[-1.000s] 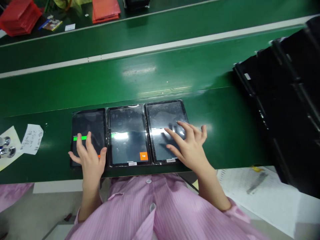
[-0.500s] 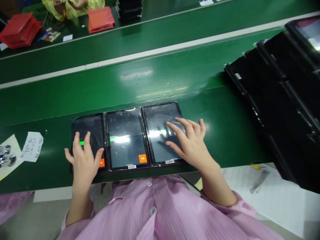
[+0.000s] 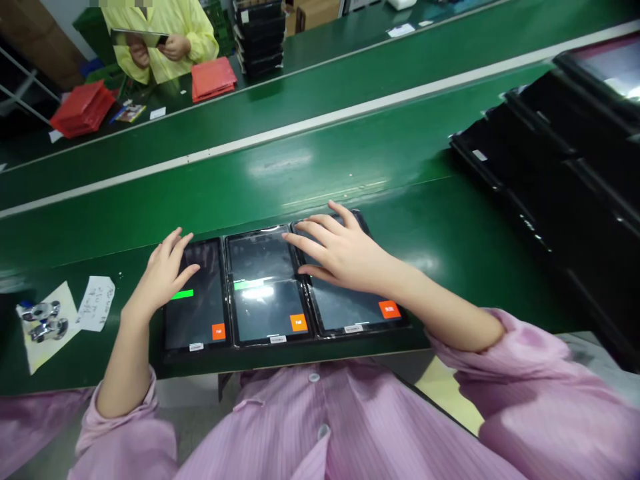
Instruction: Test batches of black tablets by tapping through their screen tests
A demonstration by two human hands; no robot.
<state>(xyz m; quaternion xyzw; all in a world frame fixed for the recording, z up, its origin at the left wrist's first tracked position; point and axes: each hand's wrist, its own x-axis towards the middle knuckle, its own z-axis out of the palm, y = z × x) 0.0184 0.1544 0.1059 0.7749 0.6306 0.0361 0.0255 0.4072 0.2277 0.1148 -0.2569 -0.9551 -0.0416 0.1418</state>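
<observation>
Three black tablets lie side by side on the green bench, their screens lit with a green bar and an orange-red button. My left hand (image 3: 163, 273), fingers apart, is over the upper left edge of the left tablet (image 3: 205, 313). Next to it is the middle tablet (image 3: 265, 307), whose orange button reads "Fail". My right hand (image 3: 345, 257) spreads its fingers over the upper part of the right tablet (image 3: 345, 310) and hides much of that screen. Neither hand holds anything. Whether the fingertips touch the glass, I cannot tell.
Stacks of black tablets (image 3: 550, 173) stand on the right. At the left lie a handwritten note (image 3: 97, 303) and shiny metal pieces (image 3: 47, 320) on yellow paper. Across the bench, a person in yellow (image 3: 173, 40) holds a tablet near red packets (image 3: 215, 79).
Both hands have moved up the screens, away from my body. The right hand has also shifted left, uncovering the right tablet's button. Across the bench, the person now shows with a tablet in hand.
</observation>
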